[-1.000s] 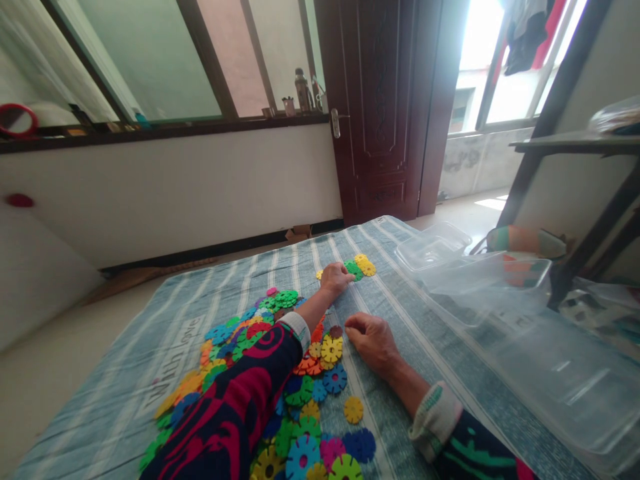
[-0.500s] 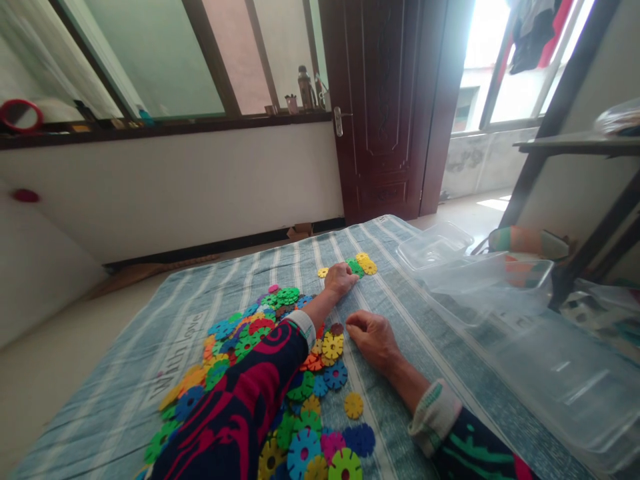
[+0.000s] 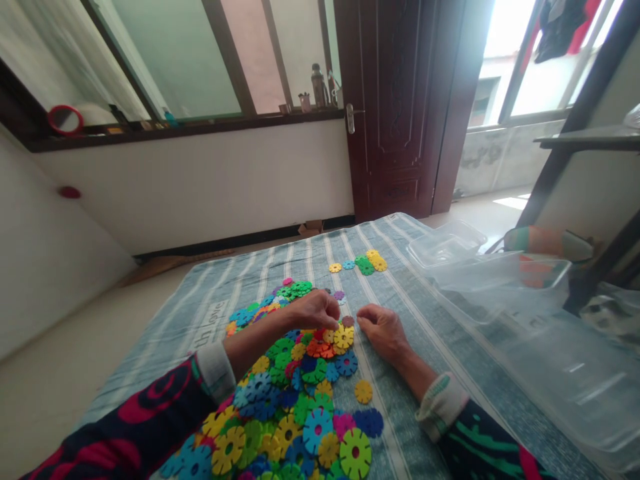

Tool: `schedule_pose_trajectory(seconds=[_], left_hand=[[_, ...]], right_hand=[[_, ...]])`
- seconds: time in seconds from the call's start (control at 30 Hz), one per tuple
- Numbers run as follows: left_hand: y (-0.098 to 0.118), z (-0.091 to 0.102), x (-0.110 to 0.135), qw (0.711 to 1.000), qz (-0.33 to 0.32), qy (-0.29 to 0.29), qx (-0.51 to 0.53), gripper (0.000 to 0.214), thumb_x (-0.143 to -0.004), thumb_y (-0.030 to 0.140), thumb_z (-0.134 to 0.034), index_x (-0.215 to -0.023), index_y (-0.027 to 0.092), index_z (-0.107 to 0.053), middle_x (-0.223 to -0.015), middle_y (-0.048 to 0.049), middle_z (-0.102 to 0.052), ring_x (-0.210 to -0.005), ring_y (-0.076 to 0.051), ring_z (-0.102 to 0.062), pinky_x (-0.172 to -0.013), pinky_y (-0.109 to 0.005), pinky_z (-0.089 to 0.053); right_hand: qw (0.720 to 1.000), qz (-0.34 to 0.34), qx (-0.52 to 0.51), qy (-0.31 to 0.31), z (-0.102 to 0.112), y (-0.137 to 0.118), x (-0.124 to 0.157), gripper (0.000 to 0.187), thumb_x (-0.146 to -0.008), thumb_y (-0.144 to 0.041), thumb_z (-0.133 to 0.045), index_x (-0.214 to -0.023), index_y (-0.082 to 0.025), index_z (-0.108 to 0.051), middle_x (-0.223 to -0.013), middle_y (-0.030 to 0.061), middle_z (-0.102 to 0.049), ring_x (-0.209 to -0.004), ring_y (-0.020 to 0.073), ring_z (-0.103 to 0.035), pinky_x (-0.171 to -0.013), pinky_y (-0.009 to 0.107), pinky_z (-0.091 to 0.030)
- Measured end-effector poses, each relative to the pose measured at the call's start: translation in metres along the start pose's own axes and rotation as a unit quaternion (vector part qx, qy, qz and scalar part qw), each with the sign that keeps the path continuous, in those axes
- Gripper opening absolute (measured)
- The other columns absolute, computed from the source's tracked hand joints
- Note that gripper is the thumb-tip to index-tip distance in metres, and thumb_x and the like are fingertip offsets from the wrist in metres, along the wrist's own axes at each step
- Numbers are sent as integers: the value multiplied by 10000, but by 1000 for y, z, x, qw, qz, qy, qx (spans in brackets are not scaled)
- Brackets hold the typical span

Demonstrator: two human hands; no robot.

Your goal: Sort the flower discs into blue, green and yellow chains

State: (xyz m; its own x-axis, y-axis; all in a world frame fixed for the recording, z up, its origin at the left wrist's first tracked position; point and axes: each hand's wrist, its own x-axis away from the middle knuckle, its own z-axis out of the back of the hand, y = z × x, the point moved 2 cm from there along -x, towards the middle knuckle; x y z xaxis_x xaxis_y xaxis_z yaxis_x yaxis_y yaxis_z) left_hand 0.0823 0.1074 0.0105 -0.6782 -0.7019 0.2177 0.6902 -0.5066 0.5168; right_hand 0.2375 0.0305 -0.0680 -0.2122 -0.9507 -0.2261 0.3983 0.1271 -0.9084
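One overlapped, uncountable pile of discs (image 3: 303, 408) is partly hidden by the left hand (image 3: 315, 309); one right hand (image 3: 385, 329) is seen alongside; neither grip's closure can be told.

striped cloth (image 3: 400, 293), colourful notched discs (image 3: 318, 430), clear containers (image 3: 575, 373)

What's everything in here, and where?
Striped cloth: one, blue and white, foreground
Notched discs: many, multicoloured, mostly heaped on cloth
Plastic tubs: several, clear, right
Panelled door: one, maroon, background
Thermos: one, brownish, left of door
Round mirror: one, red-rimmed, left
Cardboard box: one, brown, left of door
Laundry: unclear count, dark, red, upper right
Shelf: one, dark, right edge
Sleeves: two, dark patterned, bottom
Left hand: one, bare, at heap
Right hand: one, bare, beside heap
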Motion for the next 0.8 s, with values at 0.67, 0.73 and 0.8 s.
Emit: schedule_pose_trajectory(seconds=[0.67,0.73,0.8], left_hand=[[10,-28,18,995,76,52,-34,141,-508,186,-704,-572,184,-579,-551,62,-487,-555,-105,-450,-508,-222,-278],[7,-24,17,996,74,41,15,92,-533,186,-676,-575,176,-595,-555,57,-533,-554,-102,-484,-501,-209,-315],[5,-17,14,995,70,36,65,66,-568,212,-656,-599,166,-620,-555,43,-568,-545,-105,-512,-496,-203,-355]], right_hand=[[1000,5,-11,3,-1,4,-2,146,-730,-253,-556,-741,-200,-692,-683,-9,-677,-645,134,-594,-647,237,-435],[1000,1,-23,8,-1,4,-2,148,-727,-255,-555,-744,-198,-690,-676,-8,-673,-635,134,-591,-634,235,-435],[999,-4,-41,13,-1,3,-1,149,-724,-255,-550,-741,-195,-685,-657,-10,-662,-611,132,-580,-613,231,-433]])
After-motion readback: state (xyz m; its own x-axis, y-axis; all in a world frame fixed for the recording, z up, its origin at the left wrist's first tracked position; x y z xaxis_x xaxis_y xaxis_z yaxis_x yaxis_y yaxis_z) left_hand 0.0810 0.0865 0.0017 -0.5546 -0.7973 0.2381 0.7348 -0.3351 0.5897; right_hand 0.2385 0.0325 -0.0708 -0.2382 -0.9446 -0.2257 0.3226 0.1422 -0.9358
